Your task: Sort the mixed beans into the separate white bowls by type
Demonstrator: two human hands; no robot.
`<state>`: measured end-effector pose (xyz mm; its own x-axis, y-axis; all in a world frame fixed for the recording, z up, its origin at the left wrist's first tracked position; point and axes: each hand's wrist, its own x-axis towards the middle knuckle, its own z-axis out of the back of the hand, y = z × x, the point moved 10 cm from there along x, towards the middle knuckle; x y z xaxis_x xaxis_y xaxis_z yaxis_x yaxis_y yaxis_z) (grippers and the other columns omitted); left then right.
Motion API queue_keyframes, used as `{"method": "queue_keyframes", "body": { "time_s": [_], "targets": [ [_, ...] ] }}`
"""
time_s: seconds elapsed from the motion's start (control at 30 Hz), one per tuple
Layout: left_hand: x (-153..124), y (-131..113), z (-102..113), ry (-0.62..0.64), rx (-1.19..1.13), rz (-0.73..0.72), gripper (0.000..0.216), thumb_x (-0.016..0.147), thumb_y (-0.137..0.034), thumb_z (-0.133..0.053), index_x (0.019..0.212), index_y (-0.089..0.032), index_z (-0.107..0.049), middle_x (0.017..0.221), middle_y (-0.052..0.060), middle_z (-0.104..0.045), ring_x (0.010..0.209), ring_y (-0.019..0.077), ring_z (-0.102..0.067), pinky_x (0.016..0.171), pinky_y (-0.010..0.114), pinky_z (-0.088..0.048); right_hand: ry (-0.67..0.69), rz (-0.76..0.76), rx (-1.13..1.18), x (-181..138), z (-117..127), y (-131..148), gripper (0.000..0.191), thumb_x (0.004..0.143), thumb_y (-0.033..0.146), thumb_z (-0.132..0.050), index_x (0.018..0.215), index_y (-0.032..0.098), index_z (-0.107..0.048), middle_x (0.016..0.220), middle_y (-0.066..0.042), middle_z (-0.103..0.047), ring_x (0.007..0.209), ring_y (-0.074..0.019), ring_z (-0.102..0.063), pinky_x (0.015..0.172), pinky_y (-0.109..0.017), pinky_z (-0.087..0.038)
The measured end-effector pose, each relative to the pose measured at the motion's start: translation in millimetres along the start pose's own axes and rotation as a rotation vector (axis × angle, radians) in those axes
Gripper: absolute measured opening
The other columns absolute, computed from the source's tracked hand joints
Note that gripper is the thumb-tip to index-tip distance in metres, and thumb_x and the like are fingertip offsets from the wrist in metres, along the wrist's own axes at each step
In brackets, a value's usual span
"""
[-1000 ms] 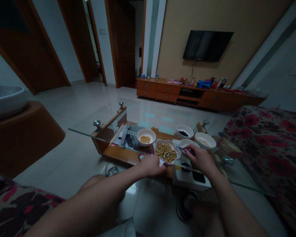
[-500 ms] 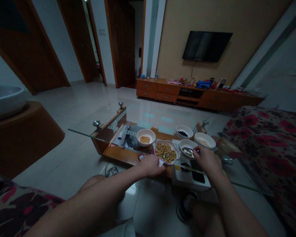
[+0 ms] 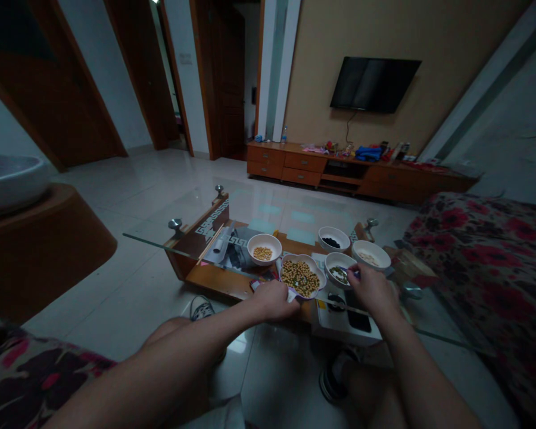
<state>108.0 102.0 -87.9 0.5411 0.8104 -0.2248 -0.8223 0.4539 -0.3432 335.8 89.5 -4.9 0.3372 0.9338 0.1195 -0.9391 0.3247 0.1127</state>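
Observation:
A flower-shaped bowl of mixed beans point(image 3: 301, 277) sits on the glass coffee table point(image 3: 161, 243). My left hand point(image 3: 274, 300) grips the near rim of that bowl. My right hand point(image 3: 371, 288) hovers at the right edge of a small white bowl of dark green beans point(image 3: 339, 269), fingers pinched together; what they pinch is too small to tell. Around these stand a white bowl of yellow beans point(image 3: 264, 247), a white bowl of black beans point(image 3: 333, 239) and a white bowl of pale beans point(image 3: 371, 254).
A white box with a dark phone-like item point(image 3: 347, 320) lies under the glass by my right hand. A floral sofa point(image 3: 486, 262) is to the right, a wooden stand with a metal basin point(image 3: 9, 182) to the left, a TV cabinet point(image 3: 321, 168) beyond.
My right hand has shifted from over the small bowl to its right edge, uncovering the dark green beans. My left hand stays on the mixed-bean bowl.

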Motion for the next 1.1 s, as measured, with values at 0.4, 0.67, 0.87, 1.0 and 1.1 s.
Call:
{"method": "queue_keyframes", "body": {
  "time_s": [0.4, 0.67, 0.87, 1.0, 1.1],
  "targets": [
    [-1, 0, 2, 0.003, -0.056, 0.019, 0.05, 0.08, -0.055, -0.042, 0.096, -0.015, -0.068, 0.094, 0.014, -0.069, 0.088, 0.0296, -0.064, 0.079, 0.038, -0.049, -0.024, 0.154, 0.176, -10, -2, 45, 0.027, 0.085, 0.041, -0.045, 0.095, 0.024, -0.063, 0.083, -0.005, -0.069, 0.077, -0.0206, -0.063, 0.054, -0.026, -0.033],
    [-2, 0, 2, 0.021, -0.067, 0.024, 0.051, 0.081, -0.056, -0.041, 0.098, -0.016, -0.067, 0.095, 0.013, -0.069, 0.091, 0.0286, -0.064, 0.081, 0.037, -0.048, 0.054, 0.279, 0.205, -15, -12, 63, 0.024, 0.085, 0.037, -0.047, 0.092, 0.021, -0.063, 0.083, -0.006, -0.069, 0.076, -0.0187, -0.062, 0.057, -0.025, -0.032],
    [-1, 1, 0, 0.008, -0.066, 0.019, 0.052, 0.08, -0.058, -0.041, 0.096, -0.016, -0.068, 0.093, 0.013, -0.069, 0.087, 0.0287, -0.064, 0.078, 0.036, -0.049, 0.141, 0.336, 0.178, -19, -24, 72, 0.021, 0.083, 0.036, -0.049, 0.089, 0.021, -0.064, 0.085, -0.006, -0.068, 0.079, -0.0183, -0.061, 0.06, -0.025, -0.034],
    [-1, 1, 0, -0.004, -0.062, 0.009, 0.05, 0.081, -0.055, -0.041, 0.097, -0.016, -0.068, 0.094, 0.012, -0.069, 0.088, 0.0289, -0.064, 0.077, 0.036, -0.049, 0.154, 0.347, 0.154, -20, -27, 75, 0.02, 0.083, 0.035, -0.051, 0.089, 0.021, -0.063, 0.087, -0.006, -0.068, 0.079, -0.0178, -0.06, 0.06, -0.024, -0.034],
    [-1, 1, -1, 0.012, -0.059, 0.021, 0.049, 0.081, -0.054, -0.042, 0.098, -0.016, -0.067, 0.094, 0.012, -0.069, 0.088, 0.0285, -0.064, 0.077, 0.034, -0.049, 0.164, 0.356, 0.143, -21, -29, 76, 0.019, 0.082, 0.034, -0.051, 0.089, 0.021, -0.063, 0.086, -0.006, -0.068, 0.079, -0.0178, -0.061, 0.061, -0.025, -0.035]
  ]
}}
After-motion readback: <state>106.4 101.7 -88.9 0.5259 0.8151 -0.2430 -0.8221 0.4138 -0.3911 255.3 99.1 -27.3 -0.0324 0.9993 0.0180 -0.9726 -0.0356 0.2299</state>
